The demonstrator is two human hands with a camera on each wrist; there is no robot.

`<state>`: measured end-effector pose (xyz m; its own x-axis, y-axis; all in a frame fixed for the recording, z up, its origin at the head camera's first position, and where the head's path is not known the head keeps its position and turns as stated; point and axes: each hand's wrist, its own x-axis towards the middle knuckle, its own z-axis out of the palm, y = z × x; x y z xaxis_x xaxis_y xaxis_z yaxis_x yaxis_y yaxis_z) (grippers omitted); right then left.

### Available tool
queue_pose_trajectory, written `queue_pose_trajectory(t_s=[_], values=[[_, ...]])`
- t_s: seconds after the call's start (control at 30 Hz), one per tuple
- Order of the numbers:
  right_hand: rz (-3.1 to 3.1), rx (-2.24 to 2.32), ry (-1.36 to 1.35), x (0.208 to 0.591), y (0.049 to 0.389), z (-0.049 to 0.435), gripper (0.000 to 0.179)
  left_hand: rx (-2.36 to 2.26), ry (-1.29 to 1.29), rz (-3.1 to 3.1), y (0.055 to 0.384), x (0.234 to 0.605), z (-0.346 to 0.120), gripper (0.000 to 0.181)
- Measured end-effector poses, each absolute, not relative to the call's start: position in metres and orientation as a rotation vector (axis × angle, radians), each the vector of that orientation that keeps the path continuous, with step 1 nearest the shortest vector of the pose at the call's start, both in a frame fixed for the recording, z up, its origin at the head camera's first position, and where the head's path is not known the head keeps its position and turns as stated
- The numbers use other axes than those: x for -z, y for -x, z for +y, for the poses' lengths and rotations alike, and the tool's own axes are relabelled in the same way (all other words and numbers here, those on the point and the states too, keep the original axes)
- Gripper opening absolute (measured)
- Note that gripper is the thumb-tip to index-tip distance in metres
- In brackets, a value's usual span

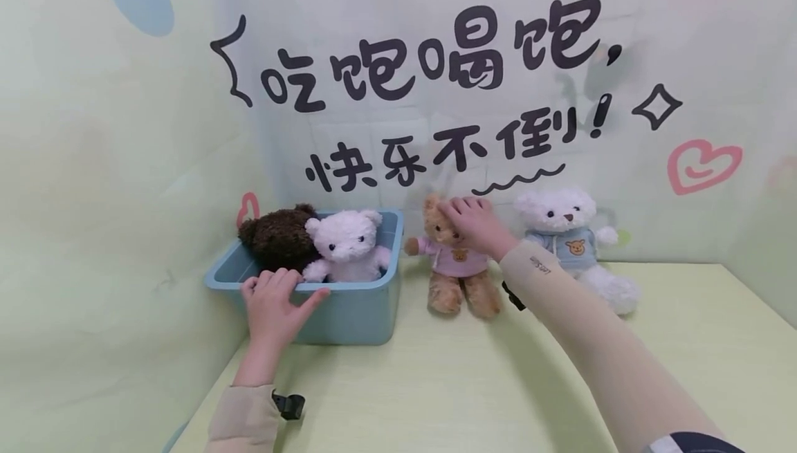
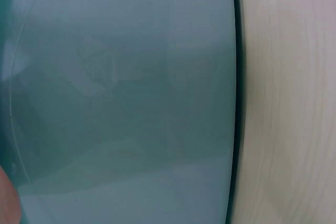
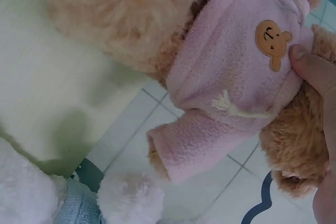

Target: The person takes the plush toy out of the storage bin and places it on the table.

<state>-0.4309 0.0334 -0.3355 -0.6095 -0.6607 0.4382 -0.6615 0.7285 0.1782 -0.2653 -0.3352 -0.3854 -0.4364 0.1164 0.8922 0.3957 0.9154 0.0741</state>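
Note:
A light brown teddy bear (image 1: 461, 280) in a pink hoodie sits on the table. My right hand (image 1: 476, 221) holds it by the head, covering part of its face. In the right wrist view the thumb (image 3: 310, 72) presses the hoodie (image 3: 231, 61) beside the bear-face patch. My left hand (image 1: 274, 304) grips the near rim of a blue plastic bin (image 1: 361, 311), fingers over the edge. Inside the bin are a dark brown bear (image 1: 277, 235) and a white bear (image 1: 345, 238). The left wrist view is mostly filled by the bin's outer wall (image 2: 126, 93).
A white bear in a blue hoodie (image 1: 563, 249) sits to the right, partly behind my right forearm. The pale table (image 1: 429, 398) meets a back wall (image 1: 405, 10) with large black lettering. A side wall (image 1: 112, 266) stands close left of the bin.

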Motion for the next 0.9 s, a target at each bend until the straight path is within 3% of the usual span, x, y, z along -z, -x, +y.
queue_pose_trajectory(t_s=[0.13, 0.47, 0.73, 0.9], values=[[-2.308, 0.08, -1.022, 0.339, 0.431, 0.034, 0.083, 0.335, 0.377, -2.004, 0.263, 0.388, -0.332, 0.067], [-2.347, -0.052, -0.9, 0.348, 0.425, 0.045, 0.099, 0.333, 0.367, -1.994, 0.257, 0.385, -0.325, 0.067], [-2.324, -0.019, -0.859, 0.361, 0.424, 0.053, 0.08, 0.324, 0.335, -2.003, 0.246, 0.388, -0.322, 0.068], [-2.377, -0.068, -0.877, 0.365, 0.42, 0.056, 0.078, 0.312, 0.328, -2.003, 0.239, 0.389, -0.32, 0.067]])
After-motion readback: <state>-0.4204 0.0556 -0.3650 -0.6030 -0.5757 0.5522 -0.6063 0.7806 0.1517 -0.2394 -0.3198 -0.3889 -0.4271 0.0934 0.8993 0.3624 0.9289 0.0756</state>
